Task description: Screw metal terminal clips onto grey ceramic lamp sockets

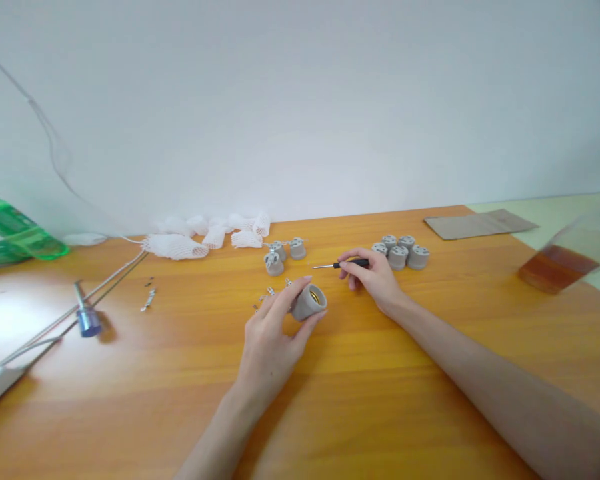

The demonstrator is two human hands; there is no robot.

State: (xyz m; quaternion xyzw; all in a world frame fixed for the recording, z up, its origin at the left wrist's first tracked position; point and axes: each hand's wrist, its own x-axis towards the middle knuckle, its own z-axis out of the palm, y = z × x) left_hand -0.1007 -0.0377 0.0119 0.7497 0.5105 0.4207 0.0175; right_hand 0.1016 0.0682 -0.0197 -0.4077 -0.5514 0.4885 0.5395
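Between the thumb and fingers of my left hand [275, 333] is a grey lamp socket [308, 304], tilted so its open end with a brass-coloured thread faces right. My right hand [373, 277] grips a small screwdriver [353, 263] by its black handle, the thin shaft pointing left, apart from the socket. Small metal pieces [270, 292] lie on the table just behind my left fingers, partly hidden by them. Beyond these stand three grey sockets [297, 249], at least one with metal parts on top. Several more grey sockets [398, 257] are grouped behind my right hand.
White foam net sleeves [175, 246] lie along the wall. At left are a blue-headed tool [89, 321], cables, a metal strip [149, 300] and a green plastic container [20, 230]. A brown cardboard sheet [480, 224] and a bottle with amber liquid [560, 268] are at right.
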